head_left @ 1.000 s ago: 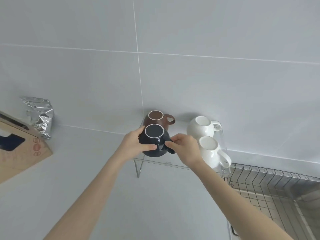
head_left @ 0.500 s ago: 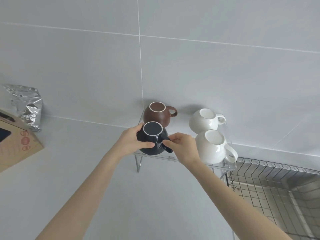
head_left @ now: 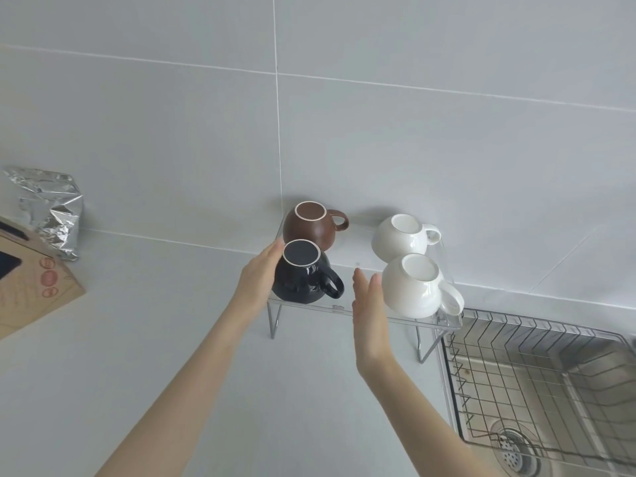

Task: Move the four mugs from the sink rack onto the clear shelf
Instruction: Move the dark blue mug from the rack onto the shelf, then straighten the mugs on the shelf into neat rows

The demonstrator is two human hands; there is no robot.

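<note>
At the front edge of the clear acrylic shelf on metal legs (head_left: 347, 309), both bare hands are raised with the fingers stretched out, and neither one grips anything. The left hand (head_left: 258, 277) lies flat along the left side of the round black glazed mug (head_left: 303, 275); it seems to touch the mug's side, but I cannot tell this for sure. The right hand (head_left: 369, 306) is open too, palm turned to the left, and it stands in the gap between the black mug and the nearer round white mug (head_left: 414, 289), apart from both. The two hands are well apart from each other, with the black mug between them.

All four mugs stand upside down on the shelf, bases up. The black mug is at the front left, handle pointing right. Behind it, just beside the wall, stands the round brown mug (head_left: 311, 225), handle also to the right. The farther round white mug (head_left: 401, 237) is at the back right, and the nearer white one is in front of it, near the shelf's right end.

To the right of the shelf, the wire sink rack (head_left: 537, 359) sits over the steel sink (head_left: 592, 370), with no mug on it. Far left on the grey counter (head_left: 137, 356) a crumpled silver foil bag (head_left: 51, 208) leans at the tiled wall (head_left: 378, 132), beside a brown cardboard box (head_left: 31, 287).
</note>
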